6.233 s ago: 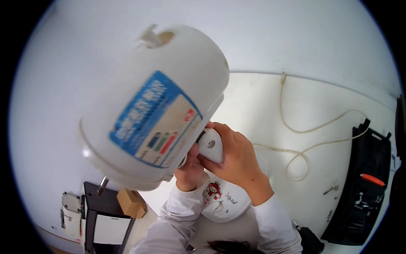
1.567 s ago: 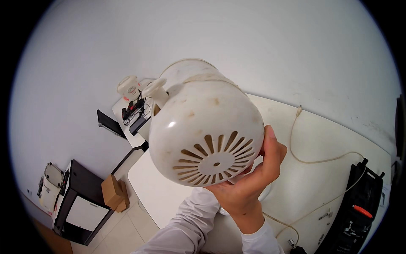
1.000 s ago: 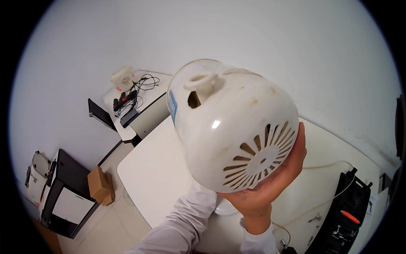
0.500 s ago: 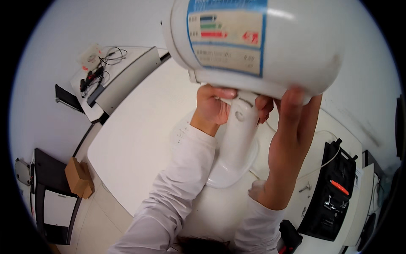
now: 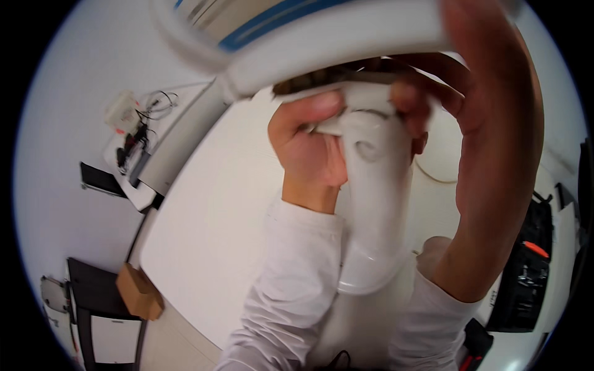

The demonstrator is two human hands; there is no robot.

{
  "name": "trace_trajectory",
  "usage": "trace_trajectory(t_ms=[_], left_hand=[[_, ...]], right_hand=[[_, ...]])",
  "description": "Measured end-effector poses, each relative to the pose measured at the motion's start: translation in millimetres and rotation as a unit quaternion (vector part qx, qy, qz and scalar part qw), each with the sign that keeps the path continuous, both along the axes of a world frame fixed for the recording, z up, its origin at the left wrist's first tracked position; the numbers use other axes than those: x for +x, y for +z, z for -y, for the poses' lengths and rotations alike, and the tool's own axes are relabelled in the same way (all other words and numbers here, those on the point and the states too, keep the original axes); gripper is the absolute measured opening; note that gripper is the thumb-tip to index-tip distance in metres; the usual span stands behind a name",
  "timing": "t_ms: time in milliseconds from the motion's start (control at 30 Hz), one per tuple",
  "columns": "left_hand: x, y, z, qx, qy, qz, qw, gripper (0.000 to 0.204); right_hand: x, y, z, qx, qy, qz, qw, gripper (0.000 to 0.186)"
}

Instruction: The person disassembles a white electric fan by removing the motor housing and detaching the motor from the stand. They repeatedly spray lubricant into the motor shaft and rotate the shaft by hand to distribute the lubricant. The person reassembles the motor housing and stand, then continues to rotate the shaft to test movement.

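A large white rounded appliance housing, with a blue-edged label, fills the top of the view, tilted up and blurred. Below it stands a white tubular stand with a round hole in its neck. A dark gap shows between the housing's underside and the plate at the stand's top. My left hand is closed around the neck's upper left side, thumb along the plate. My right hand reaches up the right side, partly against the housing, with blurred fingertips curled by the neck. The stand's foot is partly behind my right sleeve.
A white table lies below. At the right is a black tool case with an orange-handled tool; a pale cable runs nearby. Back left, a desk carries cables. A cardboard box stands beyond the table's left edge.
The housing has tilted and come closer, moving up and left, opening a gap above the stand. My right hand has risen with it; my left hand stays at the neck. The view has shifted.
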State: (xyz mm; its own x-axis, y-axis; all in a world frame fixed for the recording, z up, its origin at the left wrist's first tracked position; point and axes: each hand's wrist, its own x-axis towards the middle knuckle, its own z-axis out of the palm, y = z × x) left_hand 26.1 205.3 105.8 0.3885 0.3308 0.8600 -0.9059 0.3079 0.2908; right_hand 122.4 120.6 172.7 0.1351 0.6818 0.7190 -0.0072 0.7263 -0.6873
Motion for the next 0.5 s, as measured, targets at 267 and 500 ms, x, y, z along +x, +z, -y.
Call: trace_trajectory(t_ms=[267,500], left_hand=[[-42.6,4.1,-13.7,0.004,0.074,0.059,0.995,0.039],[-58.4,-9.4,-25.4,-0.121,0.106,0.035,0.986,0.036]], right_hand=[[-19.2,14.7,-22.4,-0.029,0.061,0.063,0.996,0.051],[-14.0,25.3,-28.5,-0.035,0.08,0.081,0.993,0.05]])
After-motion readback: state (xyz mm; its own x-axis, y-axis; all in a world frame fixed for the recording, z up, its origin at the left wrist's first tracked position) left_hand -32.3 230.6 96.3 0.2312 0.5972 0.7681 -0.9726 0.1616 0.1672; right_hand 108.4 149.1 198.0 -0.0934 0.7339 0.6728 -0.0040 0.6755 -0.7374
